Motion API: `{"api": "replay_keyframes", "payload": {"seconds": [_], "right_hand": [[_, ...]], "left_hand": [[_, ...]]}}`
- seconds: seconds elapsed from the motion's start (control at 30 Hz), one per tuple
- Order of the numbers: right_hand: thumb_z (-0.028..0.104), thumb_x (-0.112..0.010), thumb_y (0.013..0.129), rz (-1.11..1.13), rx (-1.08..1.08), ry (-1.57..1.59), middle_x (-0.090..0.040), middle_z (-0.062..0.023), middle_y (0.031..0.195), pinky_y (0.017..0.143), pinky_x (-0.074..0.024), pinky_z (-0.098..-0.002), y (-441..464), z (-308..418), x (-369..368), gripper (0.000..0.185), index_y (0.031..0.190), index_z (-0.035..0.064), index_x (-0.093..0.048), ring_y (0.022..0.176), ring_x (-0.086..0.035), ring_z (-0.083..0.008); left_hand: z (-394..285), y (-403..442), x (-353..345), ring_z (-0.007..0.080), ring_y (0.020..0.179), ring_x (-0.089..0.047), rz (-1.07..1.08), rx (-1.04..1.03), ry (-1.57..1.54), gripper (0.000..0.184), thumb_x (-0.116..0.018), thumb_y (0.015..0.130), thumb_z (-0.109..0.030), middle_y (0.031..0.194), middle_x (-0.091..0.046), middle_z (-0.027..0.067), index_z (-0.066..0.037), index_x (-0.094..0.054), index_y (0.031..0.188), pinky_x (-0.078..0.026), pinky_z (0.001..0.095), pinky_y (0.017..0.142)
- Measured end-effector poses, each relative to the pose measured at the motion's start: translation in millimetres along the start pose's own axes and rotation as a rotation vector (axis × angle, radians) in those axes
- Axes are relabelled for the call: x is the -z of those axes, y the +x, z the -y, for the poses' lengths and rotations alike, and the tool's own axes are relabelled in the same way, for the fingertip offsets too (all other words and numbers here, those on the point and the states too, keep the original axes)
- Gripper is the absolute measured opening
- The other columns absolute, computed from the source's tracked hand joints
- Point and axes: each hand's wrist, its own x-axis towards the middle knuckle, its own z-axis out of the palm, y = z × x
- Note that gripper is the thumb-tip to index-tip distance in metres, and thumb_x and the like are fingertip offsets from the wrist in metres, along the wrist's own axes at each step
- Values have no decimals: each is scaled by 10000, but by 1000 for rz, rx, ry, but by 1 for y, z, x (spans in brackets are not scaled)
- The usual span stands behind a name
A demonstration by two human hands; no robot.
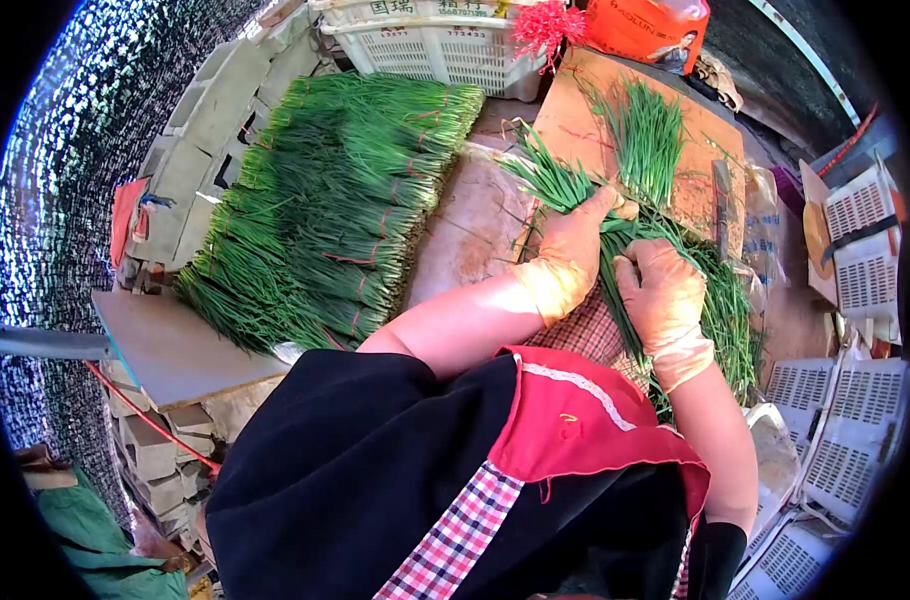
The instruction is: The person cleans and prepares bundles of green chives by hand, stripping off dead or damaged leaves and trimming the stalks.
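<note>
Both hands wear thin orange-tinted gloves. My left hand point(572, 240) is closed around a bunch of green chives point(557, 180), whose leaves stick out past the fingers to the upper left. Just to the right and nearer my body, my right hand point(663, 290) has its fingers curled on long chive leaves point(620, 300) hanging down beside my lap. Beyond the hands, a loose bunch of chives point(647, 140) lies on a wooden board point(585, 105). More loose chives point(730, 320) are heaped to the right of my right hand, partly hidden by it.
A large stack of chive bundles with red ties point(345, 200) fills the left side. A knife point(721, 200) lies on the board's right part. White plastic crates point(435, 50) stand at the back, with red string point(548, 28) and an orange bag point(645, 30). More crates point(855, 430) stand at right.
</note>
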Motion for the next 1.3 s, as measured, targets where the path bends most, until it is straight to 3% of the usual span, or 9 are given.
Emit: {"api": "replay_keyframes", "payload": {"seconds": [0.13, 0.33, 0.5, 0.6, 0.67, 0.83, 1.13, 1.23, 1.3], "right_hand": [[230, -615, 742, -23, -4, 19, -555, -112, 645, 536, -446, -410, 7, 5, 6, 180, 720, 60, -560, 563, -566, -289], [188, -609, 773, 611, -540, 1071, -568, -28, 610, 404, -310, -177, 22, 15, 57, 168, 748, 22, -588, 468, -446, -52], [138, -643, 730, 295, -415, 1259, -532, -30, 551, 333, -249, -140, -14, -45, 91, 116, 702, 41, -587, 392, -388, -27], [163, -681, 716, 284, -669, 891, -554, -68, 623, 377, -355, -205, -58, -118, 87, 191, 753, 18, -562, 426, -462, -102], [184, -692, 700, 120, -484, -426, -604, -125, 733, 535, -455, -312, -88, -138, 78, 270, 877, 8, -588, 594, -578, -235], [93, -638, 757, -102, -216, 289, -627, -108, 796, 644, -479, -313, -74, -32, 38, 76, 828, 66, -634, 693, -608, -219], [94, -649, 731, -39, -90, -77, -566, -100, 777, 563, -462, -383, -42, -10, 5, 172, 893, 109, -591, 650, -576, -301], [-5, -621, 723, -311, 23, 296, -572, -79, 782, 571, -467, -327, -53, -18, 13, 209, 899, 107, -617, 610, -563, -236], [14, -575, 803, -251, -334, 634, -610, -39, 857, 552, -432, -243, -72, -32, 37, 116, 903, 64, -608, 634, -537, -114]], "left_hand": [[-8, -4, 1, 149, 690, -593, 55, -25, 221, 161, -574, 842, -150, 774, -639, 53, 2, -624, 851, -474, 282, 677], [-7, -7, 7, 148, 814, -562, 205, 109, -2, 239, -531, 874, -237, 864, -607, 48, -12, -611, 884, -439, 290, 782], [-13, -3, 9, 184, 832, -579, 103, 137, 108, 225, -535, 859, -222, 880, -621, 65, -21, -614, 924, -458, 309, 799], [-10, 1, 11, 190, 826, -579, 75, 138, 69, 217, -520, 868, -217, 869, -621, 69, -25, -614, 909, -457, 317, 798], [-2, 8, 15, 191, 812, -579, 59, 136, 46, 218, -510, 876, -215, 862, -618, 74, -22, -607, 898, -459, 324, 794], [7, 11, 15, 188, 792, -578, 81, 92, -10, 192, -493, 892, -201, 864, -615, 77, -27, -565, 858, -469, 323, 780], [-2, -1, 9, 189, 818, -578, 49, 57, 125, 192, -481, 897, -191, 892, -619, 90, -22, -572, 884, -459, 323, 800], [-5, 4, 15, 199, 797, -574, 79, 77, 17, 162, -483, 894, -176, 830, -598, 81, -37, -549, 844, -461, 334, 794], [-5, 10, 24, 219, 791, -568, 143, 105, -74, 156, -492, 886, -179, 801, -575, 82, -42, -520, 815, -457, 369, 807]]}}
